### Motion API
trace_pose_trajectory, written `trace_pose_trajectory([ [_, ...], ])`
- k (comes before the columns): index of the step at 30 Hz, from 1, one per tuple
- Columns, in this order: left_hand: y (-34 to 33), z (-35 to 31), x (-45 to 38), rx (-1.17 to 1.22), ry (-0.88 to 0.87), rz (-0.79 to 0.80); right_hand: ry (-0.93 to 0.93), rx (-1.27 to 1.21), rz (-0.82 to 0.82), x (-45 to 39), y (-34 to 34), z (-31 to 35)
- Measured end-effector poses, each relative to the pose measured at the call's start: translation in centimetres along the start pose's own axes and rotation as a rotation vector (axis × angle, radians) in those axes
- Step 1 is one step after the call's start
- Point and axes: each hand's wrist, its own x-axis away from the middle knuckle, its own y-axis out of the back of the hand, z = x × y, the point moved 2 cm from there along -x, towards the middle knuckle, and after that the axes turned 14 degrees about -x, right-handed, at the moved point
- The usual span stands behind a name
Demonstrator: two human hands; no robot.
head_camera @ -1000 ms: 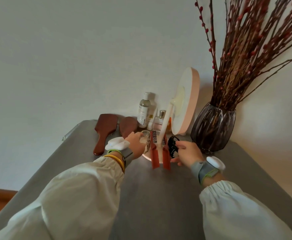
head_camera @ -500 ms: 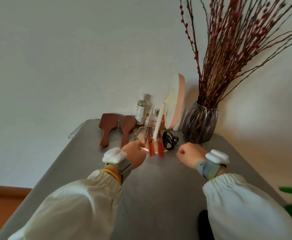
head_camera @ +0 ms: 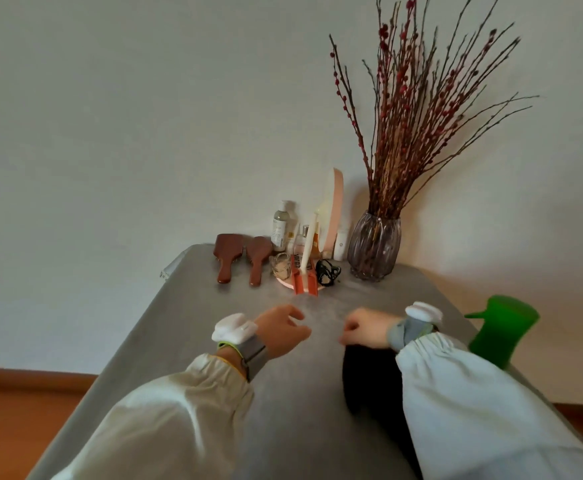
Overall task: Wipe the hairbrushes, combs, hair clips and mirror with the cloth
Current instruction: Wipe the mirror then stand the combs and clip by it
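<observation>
Two brown wooden hairbrushes (head_camera: pixel 226 259) (head_camera: pixel 258 260) lie at the far left of the grey table (head_camera: pixel 186 306). Beside them sit a clear hair clip (head_camera: pixel 280 267), two red combs (head_camera: pixel 304 280) on the mirror's pink base, and black hair clips (head_camera: pixel 328 271). The round pink mirror (head_camera: pixel 334 209) stands edge-on behind them. A black cloth (head_camera: pixel 369 379) lies near me, partly under my right sleeve. My left hand (head_camera: pixel 283 329) hovers loosely curled and holds nothing. My right hand (head_camera: pixel 362 329) is curled at the cloth's far edge; a grip is unclear.
A ribbed glass vase (head_camera: pixel 373 251) with tall red-budded twigs stands at the back right. Small bottles (head_camera: pixel 280 225) line the wall behind the combs. A green spray bottle (head_camera: pixel 497 330) stands near the right table edge, beside my right wrist.
Both hands have drawn back from the combs and clips toward me. The view pulled back too, bringing the black cloth and green bottle into sight.
</observation>
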Motion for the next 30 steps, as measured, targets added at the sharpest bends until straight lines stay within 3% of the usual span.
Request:
trace_pose_trajectory([
  [4,0.0,-1.9,2.7,0.138,-0.199,0.233,0.290,-0.251,-0.150,3.0,3.2,4.7],
  [6,0.4,-1.9,3.0,0.183,-0.242,0.139,0.370,-0.363,-0.180,4.4,4.1,5.8],
  [8,1.6,-1.5,3.1,0.236,-0.226,-0.027,0.386,-0.425,-0.109,5.4,4.4,6.4],
  [11,4.1,-0.6,2.9,0.205,-0.223,-0.248,0.344,-0.184,0.021,6.3,4.3,6.5],
  [13,5.8,-0.6,3.0,0.156,-0.229,-0.333,0.289,0.034,-0.059,6.3,4.2,6.3],
  [17,8.3,-0.9,3.8,0.081,-0.177,-0.473,0.221,0.057,-0.130,5.7,4.2,5.3],
  [20,9.7,-0.5,4.4,-0.031,-0.163,-0.539,0.202,-0.008,-0.156,5.1,4.3,4.5],
  [26,11.9,2.4,4.7,0.061,0.031,-0.608,0.182,-0.171,-0.282,4.5,4.9,3.0],
  [30,12.2,4.2,5.3,0.208,0.081,-0.503,0.207,-0.516,-0.247,4.3,5.2,2.8],
])
